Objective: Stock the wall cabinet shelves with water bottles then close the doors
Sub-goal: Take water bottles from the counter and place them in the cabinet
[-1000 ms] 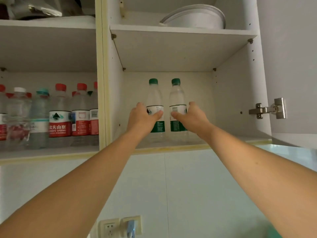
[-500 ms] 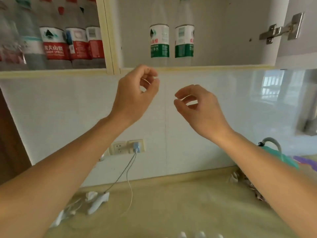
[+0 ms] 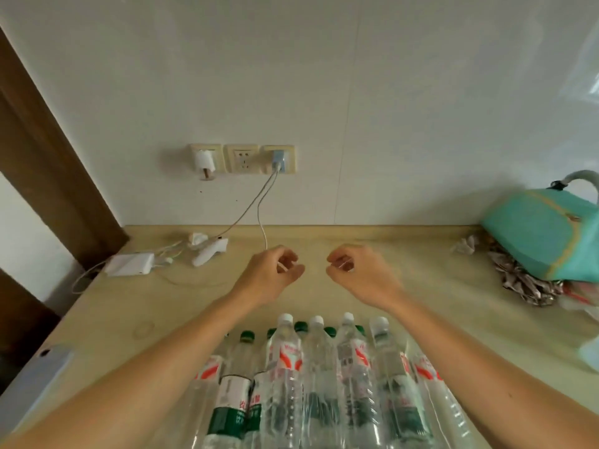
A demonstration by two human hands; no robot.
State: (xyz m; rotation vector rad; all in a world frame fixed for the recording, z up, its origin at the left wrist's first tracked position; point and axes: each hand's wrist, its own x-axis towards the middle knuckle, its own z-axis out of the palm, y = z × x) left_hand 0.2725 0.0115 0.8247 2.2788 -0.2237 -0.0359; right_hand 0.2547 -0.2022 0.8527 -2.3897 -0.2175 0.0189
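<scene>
Both hands are held above the desk [image 3: 107, 319], side by side and apart, with nothing held in either. The left hand [image 3: 270, 275] is loosely curled, thumb and fingertips nearly meeting; the right hand [image 3: 358, 273] is curled likewise, palm turned inward. The water bottles [image 3: 319, 384] are grouped upright on the desk, below and nearer the camera than the hands, between the two forearms, and no bottle is touched. White-capped bottles [image 3: 348, 361] with red-and-white labels are seen in the farther row; green-capped bottles [image 3: 236, 384] with green-and-white labels are seen at the left of the group and behind. The desk surface is pale beige and is set against a white wall [image 3: 324, 76]. Three wall sockets [image 3: 242, 158] are noted on the wall; a white plug sits in the left one and a charger with two cables [image 3: 259, 205] in the right one. A white power adapter [image 3: 129, 264] and a white handheld device [image 3: 210, 251] lie at the far left of the desk. A teal bag [image 3: 544, 241] is recorded at the far right, resting on crumpled wrappers [image 3: 525, 283]. A brown door frame [image 3: 42, 163] is seen at the left.
</scene>
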